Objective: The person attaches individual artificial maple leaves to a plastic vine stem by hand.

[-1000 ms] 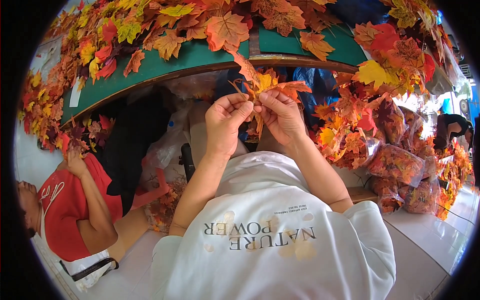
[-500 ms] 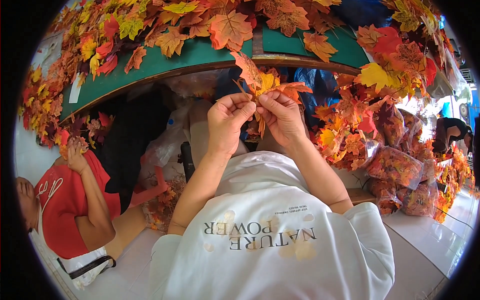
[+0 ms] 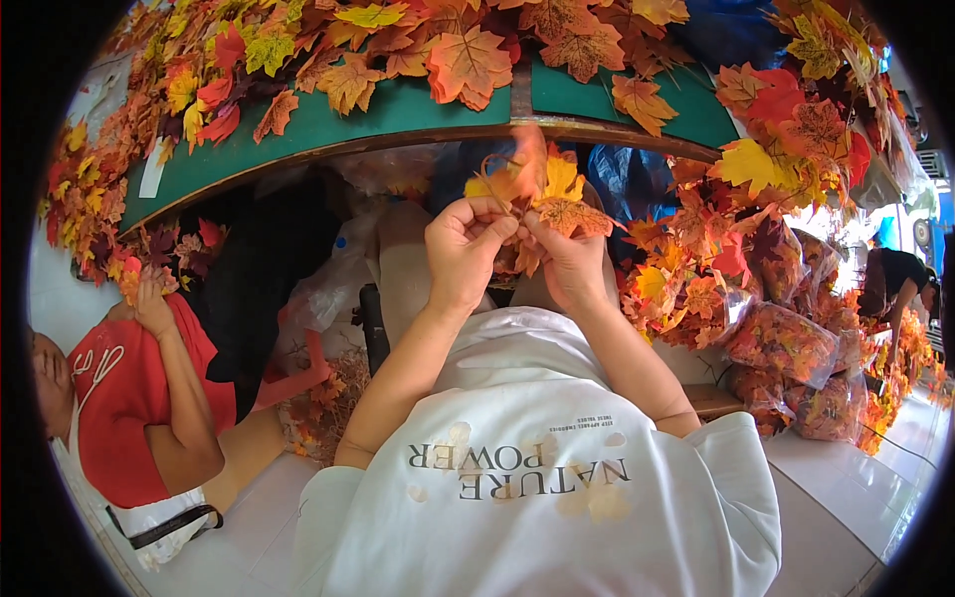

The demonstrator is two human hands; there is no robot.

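Observation:
A small bunch of artificial maple leaves (image 3: 564, 179), orange and yellow, is held between my hands just below the table's edge. My left hand (image 3: 468, 251) is closed in a pinch at the stems, a thin brown stem showing above its fingers. My right hand (image 3: 573, 261) pinches the base of the same bunch, its thumb pointing up toward an orange leaf. The fingertips of both hands nearly meet. One upright orange leaf is smeared by motion, and the stem ends are hidden behind my fingers.
Heaps of loose maple leaves (image 3: 468, 65) cover the green table (image 3: 398, 121) ahead. Clear bags of leaves (image 3: 786, 333) are stacked at the right beside a hanging pile. A person in red (image 3: 149, 398) sits at the left holding leaves; another person (image 3: 895, 279) bends at the far right.
The bunch has turned between my fingers, its upright leaf swinging right and the lower right leaf now facing me. My right hand has dropped slightly. The far-right person has reached down.

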